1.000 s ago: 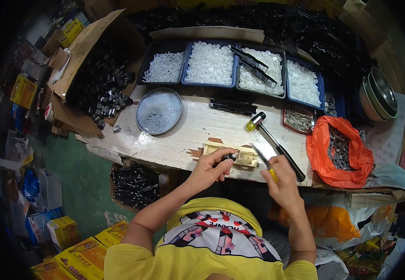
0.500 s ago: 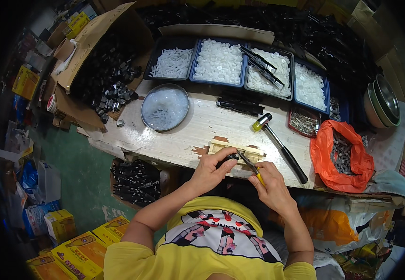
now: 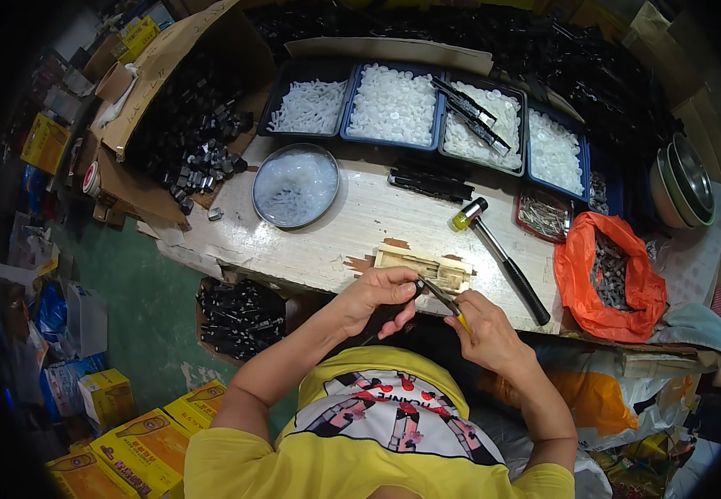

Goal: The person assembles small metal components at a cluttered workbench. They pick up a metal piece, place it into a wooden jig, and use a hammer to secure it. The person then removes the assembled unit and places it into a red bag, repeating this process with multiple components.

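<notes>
My left hand [image 3: 381, 295] is closed on a small black part at the near edge of the worn white table [image 3: 352, 224]. Just to its right, my right hand [image 3: 489, 333] grips a slim tool with a yellow handle [image 3: 442, 298]. The tool's dark tip touches the part in my left hand. Both hands hover just in front of a small pale wooden block [image 3: 423, 266] lying on the table edge. A hammer with a yellow-tipped head and black handle [image 3: 501, 258] lies to the right of the block.
Blue trays of white parts [image 3: 393, 104] line the back. A round metal bowl [image 3: 295, 185] sits left, an orange bag of metal pieces [image 3: 610, 274] right, a cardboard box of black parts [image 3: 186, 125] far left. Yellow cartons [image 3: 140, 449] stand on the floor.
My right hand has moved left from beside the hammer handle, bringing the tool's tip to the part in my left hand. Both hands have drawn slightly toward my body.
</notes>
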Available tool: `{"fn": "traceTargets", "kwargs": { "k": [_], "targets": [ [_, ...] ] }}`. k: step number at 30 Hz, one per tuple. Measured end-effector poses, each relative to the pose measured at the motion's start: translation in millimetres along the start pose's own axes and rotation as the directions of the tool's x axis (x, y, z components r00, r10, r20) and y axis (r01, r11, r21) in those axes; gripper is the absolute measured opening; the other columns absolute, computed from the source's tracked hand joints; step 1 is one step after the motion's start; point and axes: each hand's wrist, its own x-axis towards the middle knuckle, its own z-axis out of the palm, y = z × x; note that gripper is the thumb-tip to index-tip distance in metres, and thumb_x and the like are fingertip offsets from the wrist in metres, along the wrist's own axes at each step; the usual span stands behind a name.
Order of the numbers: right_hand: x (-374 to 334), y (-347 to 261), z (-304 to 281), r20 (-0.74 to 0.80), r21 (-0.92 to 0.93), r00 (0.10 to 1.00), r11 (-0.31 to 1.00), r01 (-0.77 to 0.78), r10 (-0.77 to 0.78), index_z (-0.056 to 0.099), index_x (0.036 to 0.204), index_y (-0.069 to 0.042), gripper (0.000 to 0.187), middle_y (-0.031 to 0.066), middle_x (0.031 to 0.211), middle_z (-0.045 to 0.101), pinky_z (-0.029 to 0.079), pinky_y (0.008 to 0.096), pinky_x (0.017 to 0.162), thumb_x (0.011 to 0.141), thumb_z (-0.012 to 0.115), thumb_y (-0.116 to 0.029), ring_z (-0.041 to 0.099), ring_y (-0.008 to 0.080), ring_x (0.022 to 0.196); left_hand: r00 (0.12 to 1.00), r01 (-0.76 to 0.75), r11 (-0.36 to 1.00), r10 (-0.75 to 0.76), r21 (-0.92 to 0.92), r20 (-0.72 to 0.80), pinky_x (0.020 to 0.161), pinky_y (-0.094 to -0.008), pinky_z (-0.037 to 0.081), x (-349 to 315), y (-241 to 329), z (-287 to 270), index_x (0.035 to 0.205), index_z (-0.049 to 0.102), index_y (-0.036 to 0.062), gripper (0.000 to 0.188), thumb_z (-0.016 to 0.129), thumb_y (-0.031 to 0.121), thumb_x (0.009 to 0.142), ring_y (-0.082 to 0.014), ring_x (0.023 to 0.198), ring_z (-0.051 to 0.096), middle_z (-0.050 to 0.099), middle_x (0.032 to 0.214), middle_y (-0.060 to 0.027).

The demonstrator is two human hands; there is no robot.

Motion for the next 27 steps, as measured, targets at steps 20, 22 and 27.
{"fn": "traceTargets", "kwargs": {
  "k": [20, 22, 27],
  "targets": [
    [-13.6, 9.6, 8.0, -0.074, -0.049, 0.986, 0.987, -0.15, 0.146, 0.051, 0.092, 0.008, 0.026, 0.0159, 0.097, 0.05, 0.042, 0.0328, 0.074, 0.089, 0.052, -0.017, 0.051, 0.0279, 0.083, 0.794, 0.558, -0.205, 0.413, 0.805, -0.446, 0.076, -0.0437, 0.037, -102.7, -98.9, -143.2, 0.104, 0.062, 0.0202, 0.026, 0.058, 0.032, 0.081, -0.0239, 0.092, 0.057, 0.063, 0.091, -0.0038],
    [-15.6, 16.3, -2.1, -0.097, -0.136, 0.985, 0.979, -0.153, 0.14, 0.051, 0.093, 0.008, 0.025, 0.0147, 0.096, 0.05, 0.041, 0.0308, 0.072, 0.09, 0.051, -0.016, 0.051, 0.0255, 0.081, 0.754, 0.637, -0.42, 0.512, 0.646, -0.411, 0.078, -0.0433, 0.033, -139.7, -115.5, -192.6, 0.097, 0.064, 0.0217, 0.021, 0.056, 0.028, 0.078, -0.0233, 0.088, 0.052, 0.06, 0.087, -0.002],
    [-36.7, 36.1, -15.2, -0.2, -0.214, 0.941, 0.925, -0.314, 0.273, 0.05, 0.085, 0.007, 0.016, 0.0197, 0.099, 0.051, 0.04, 0.0379, 0.075, 0.087, 0.052, -0.009, 0.05, 0.035, 0.084, 0.74, 0.667, -0.583, 0.588, 0.464, -0.327, 0.083, -0.0446, 0.032, -197.6, -100.3, -279.0, 0.089, 0.066, 0.02, 0.02, 0.049, 0.022, 0.079, -0.0206, 0.092, 0.047, 0.057, 0.081, -0.0002]
  ]
}}
